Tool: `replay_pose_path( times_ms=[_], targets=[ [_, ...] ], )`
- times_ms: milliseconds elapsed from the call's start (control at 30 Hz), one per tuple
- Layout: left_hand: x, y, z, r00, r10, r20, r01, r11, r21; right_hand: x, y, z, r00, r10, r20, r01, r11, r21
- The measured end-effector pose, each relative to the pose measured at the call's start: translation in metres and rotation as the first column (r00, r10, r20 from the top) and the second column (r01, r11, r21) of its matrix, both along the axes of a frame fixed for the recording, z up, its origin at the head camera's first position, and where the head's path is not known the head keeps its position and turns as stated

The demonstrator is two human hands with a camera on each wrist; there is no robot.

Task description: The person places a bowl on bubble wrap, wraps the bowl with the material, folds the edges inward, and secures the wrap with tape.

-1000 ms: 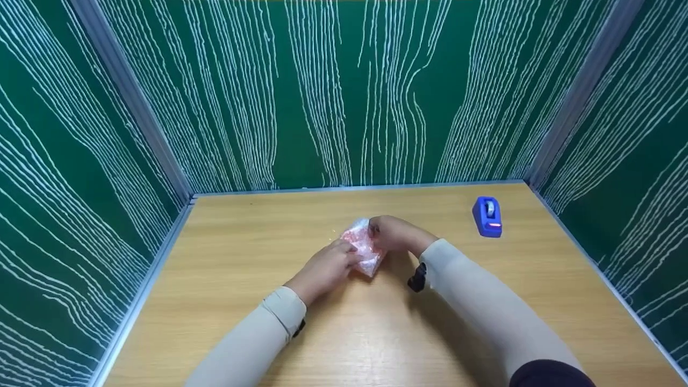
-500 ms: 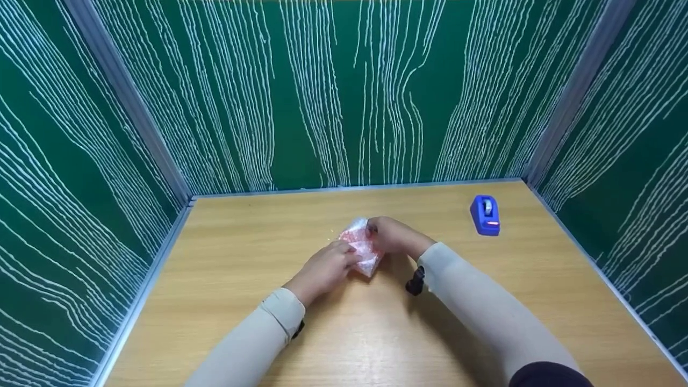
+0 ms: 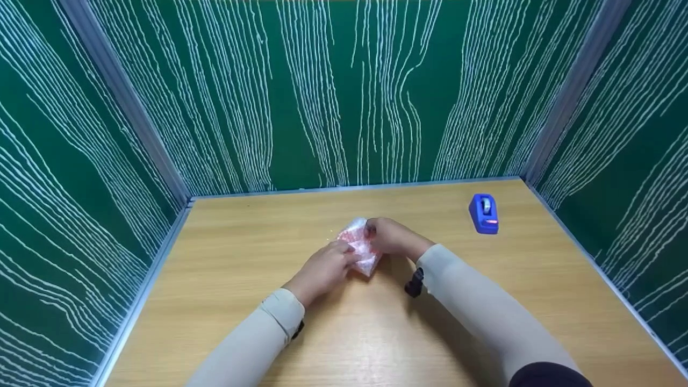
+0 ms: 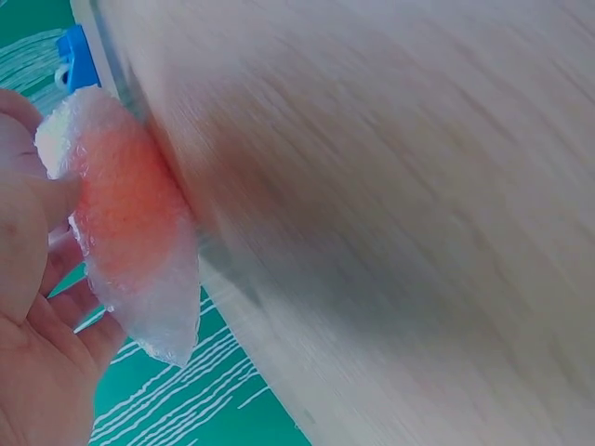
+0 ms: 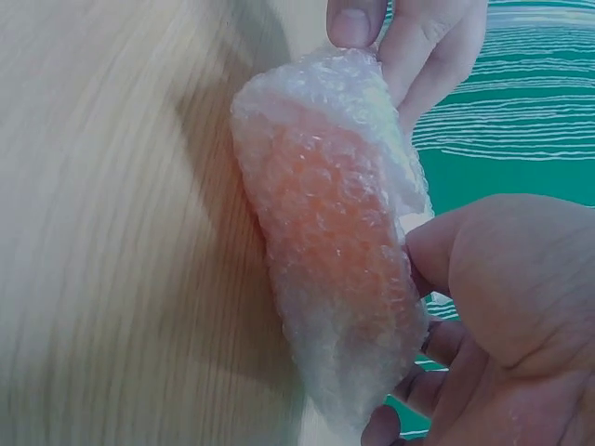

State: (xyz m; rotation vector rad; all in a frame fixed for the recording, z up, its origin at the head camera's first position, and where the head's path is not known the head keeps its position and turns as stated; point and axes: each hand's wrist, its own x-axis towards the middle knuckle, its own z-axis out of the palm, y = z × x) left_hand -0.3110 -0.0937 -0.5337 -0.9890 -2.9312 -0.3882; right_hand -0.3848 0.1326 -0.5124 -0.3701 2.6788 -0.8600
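A small packet in clear bubble wrap (image 3: 359,248), orange-red inside, lies between both hands near the middle of the table. In the left wrist view, the left hand (image 3: 329,264) holds the bubble-wrapped packet (image 4: 130,223) by its edge, thumb on the near side and fingers behind. The right hand (image 3: 395,235) grips its right side. In the right wrist view, the right thumb (image 5: 437,251) presses the long edge of the wrap (image 5: 325,186), and its other fingers lie partly hidden behind. The left hand's fingers (image 5: 423,46) hold the opposite end.
A blue tape dispenser (image 3: 483,214) with a roll of tape stands at the back right of the wooden table (image 3: 258,231). Green walls (image 3: 301,134) with white wavy lines close off the back and both sides. A black wrist camera (image 3: 414,283) sits under the right cuff.
Both hands keep their hold on the bubble-wrapped packet in almost the same place. The head view has shifted very slightly.
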Motion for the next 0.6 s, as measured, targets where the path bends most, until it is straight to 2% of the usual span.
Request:
replay_pose_path(
  times_ms=[200, 333, 600],
  targets=[
    [0.0, -0.003, 0.001, 1.0, 0.016, 0.023, -0.016, 1.0, 0.026, 0.003, -0.001, 0.003, 0.999, -0.036, 0.008, 0.036, 0.999, 0.001],
    [0.001, -0.004, 0.004, 0.997, 0.044, 0.056, -0.045, 0.999, 0.03, 0.003, 0.0, 0.006, 0.999, -0.039, -0.019, 0.04, 0.999, 0.024],
    [-0.002, -0.011, 0.012, 0.995, 0.08, 0.055, -0.085, 0.993, 0.084, 0.003, 0.011, 0.021, 0.997, -0.037, -0.065, 0.038, 0.999, 0.022]
  ],
)
